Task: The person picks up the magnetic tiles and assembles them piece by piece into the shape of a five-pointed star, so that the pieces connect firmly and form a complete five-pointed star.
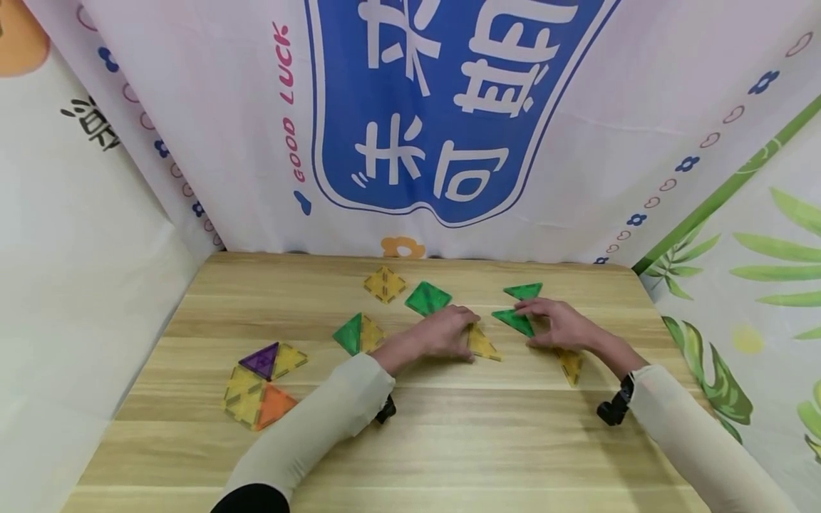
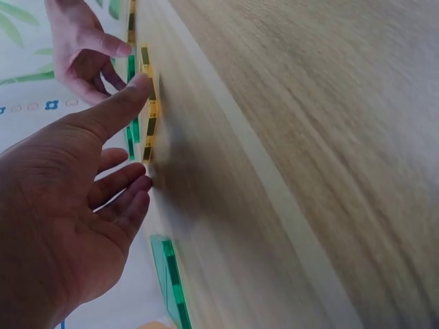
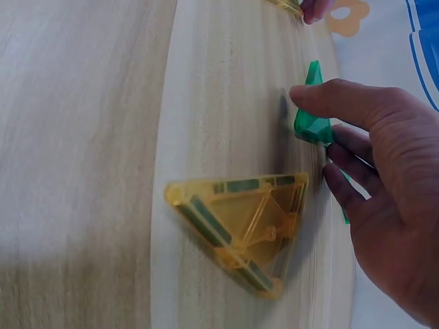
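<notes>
My left hand spans a yellow triangular magnetic tile on the table. In the left wrist view its thumb meets one end of that yellow tile, its fingertips the other. To the right, my right hand holds a green triangular tile between thumb and fingers; the right wrist view shows the thumb at the green tile's edge. Another green triangle lies just behind. Below the right hand is a yellow triangle, partly covered by it in the head view.
A green square shape and a yellow one lie toward the back. Left of the left hand is a green triangle beside a yellow one. Farther left, purple, yellow and orange tiles form a cluster. Printed cloth hangs behind the table.
</notes>
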Action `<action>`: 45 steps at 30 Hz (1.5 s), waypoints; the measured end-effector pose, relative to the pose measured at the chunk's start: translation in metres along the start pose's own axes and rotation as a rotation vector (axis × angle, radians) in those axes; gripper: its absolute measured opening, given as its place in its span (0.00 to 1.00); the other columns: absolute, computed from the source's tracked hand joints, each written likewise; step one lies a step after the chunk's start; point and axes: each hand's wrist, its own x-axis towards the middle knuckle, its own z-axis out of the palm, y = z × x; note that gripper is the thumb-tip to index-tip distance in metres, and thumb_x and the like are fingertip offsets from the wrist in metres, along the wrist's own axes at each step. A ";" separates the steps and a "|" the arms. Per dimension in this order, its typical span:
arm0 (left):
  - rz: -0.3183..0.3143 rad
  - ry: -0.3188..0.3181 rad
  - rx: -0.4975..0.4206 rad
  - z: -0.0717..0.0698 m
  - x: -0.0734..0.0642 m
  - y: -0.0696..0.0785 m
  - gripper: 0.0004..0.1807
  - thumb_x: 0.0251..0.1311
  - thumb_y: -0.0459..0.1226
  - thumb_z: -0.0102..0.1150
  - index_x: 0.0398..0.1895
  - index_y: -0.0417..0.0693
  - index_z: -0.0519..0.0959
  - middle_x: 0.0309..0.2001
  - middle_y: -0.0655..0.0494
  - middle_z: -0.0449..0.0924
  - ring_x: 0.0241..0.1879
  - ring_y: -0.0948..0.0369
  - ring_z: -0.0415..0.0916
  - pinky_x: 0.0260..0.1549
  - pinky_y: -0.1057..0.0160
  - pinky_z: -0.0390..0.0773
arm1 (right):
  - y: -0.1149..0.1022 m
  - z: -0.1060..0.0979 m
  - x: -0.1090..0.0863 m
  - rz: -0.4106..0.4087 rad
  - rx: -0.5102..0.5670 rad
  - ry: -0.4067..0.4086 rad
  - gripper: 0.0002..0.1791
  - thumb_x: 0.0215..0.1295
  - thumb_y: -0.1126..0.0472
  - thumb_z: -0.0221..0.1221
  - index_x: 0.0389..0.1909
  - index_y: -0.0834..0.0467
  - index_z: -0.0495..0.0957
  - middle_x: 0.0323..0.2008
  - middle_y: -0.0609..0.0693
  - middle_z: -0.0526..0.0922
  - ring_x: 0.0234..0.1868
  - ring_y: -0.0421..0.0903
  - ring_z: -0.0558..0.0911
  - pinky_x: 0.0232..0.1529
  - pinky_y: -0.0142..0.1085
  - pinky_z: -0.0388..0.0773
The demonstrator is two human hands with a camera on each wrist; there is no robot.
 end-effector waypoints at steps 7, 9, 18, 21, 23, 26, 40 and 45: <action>0.009 0.013 0.035 0.003 0.005 0.000 0.44 0.60 0.52 0.78 0.75 0.43 0.72 0.73 0.47 0.74 0.72 0.51 0.70 0.72 0.58 0.71 | 0.005 -0.002 -0.003 -0.003 0.006 -0.026 0.32 0.58 0.65 0.77 0.65 0.63 0.81 0.72 0.63 0.74 0.75 0.71 0.67 0.70 0.67 0.68; 0.015 0.018 0.044 0.004 0.006 0.000 0.43 0.61 0.52 0.78 0.75 0.43 0.73 0.72 0.47 0.74 0.71 0.52 0.71 0.71 0.59 0.72 | 0.006 -0.001 -0.004 -0.008 0.001 -0.021 0.31 0.58 0.66 0.77 0.64 0.64 0.81 0.71 0.63 0.75 0.74 0.70 0.68 0.70 0.66 0.69; 0.073 0.035 0.043 0.002 0.011 -0.006 0.39 0.61 0.48 0.78 0.71 0.41 0.76 0.67 0.48 0.80 0.67 0.53 0.75 0.68 0.60 0.75 | 0.005 0.002 -0.005 0.017 -0.008 0.017 0.30 0.58 0.64 0.78 0.62 0.64 0.83 0.67 0.63 0.79 0.70 0.68 0.74 0.67 0.62 0.74; 0.103 0.039 0.014 0.000 0.012 -0.009 0.37 0.60 0.45 0.79 0.70 0.39 0.77 0.64 0.48 0.82 0.64 0.55 0.78 0.66 0.62 0.76 | 0.005 0.003 -0.006 0.022 -0.024 0.037 0.30 0.58 0.61 0.79 0.61 0.64 0.84 0.65 0.62 0.80 0.68 0.67 0.76 0.66 0.62 0.75; 0.119 0.039 -0.014 -0.002 0.013 -0.012 0.37 0.60 0.44 0.79 0.69 0.38 0.77 0.63 0.49 0.83 0.62 0.57 0.79 0.64 0.62 0.78 | 0.004 0.004 -0.006 0.023 -0.036 0.051 0.30 0.57 0.59 0.80 0.60 0.63 0.85 0.64 0.62 0.81 0.67 0.67 0.77 0.65 0.62 0.76; 0.136 0.036 -0.066 -0.004 0.015 -0.018 0.36 0.60 0.42 0.80 0.68 0.37 0.78 0.62 0.48 0.84 0.60 0.57 0.80 0.62 0.63 0.79 | 0.002 0.007 -0.006 0.023 -0.044 0.077 0.30 0.56 0.56 0.80 0.58 0.63 0.86 0.62 0.61 0.82 0.65 0.66 0.78 0.63 0.62 0.78; 0.136 -0.029 -0.138 -0.015 0.026 -0.035 0.37 0.63 0.35 0.76 0.74 0.36 0.72 0.68 0.46 0.79 0.67 0.56 0.76 0.66 0.62 0.77 | -0.019 0.025 0.000 0.074 -0.017 0.203 0.31 0.54 0.54 0.82 0.55 0.66 0.86 0.57 0.60 0.86 0.60 0.62 0.83 0.60 0.59 0.81; 0.140 -0.053 -0.107 -0.019 0.031 -0.039 0.37 0.64 0.35 0.75 0.75 0.38 0.72 0.69 0.48 0.79 0.69 0.57 0.75 0.68 0.62 0.75 | -0.028 0.033 0.005 0.086 -0.044 0.227 0.32 0.53 0.52 0.82 0.54 0.67 0.87 0.55 0.60 0.87 0.60 0.62 0.83 0.61 0.59 0.81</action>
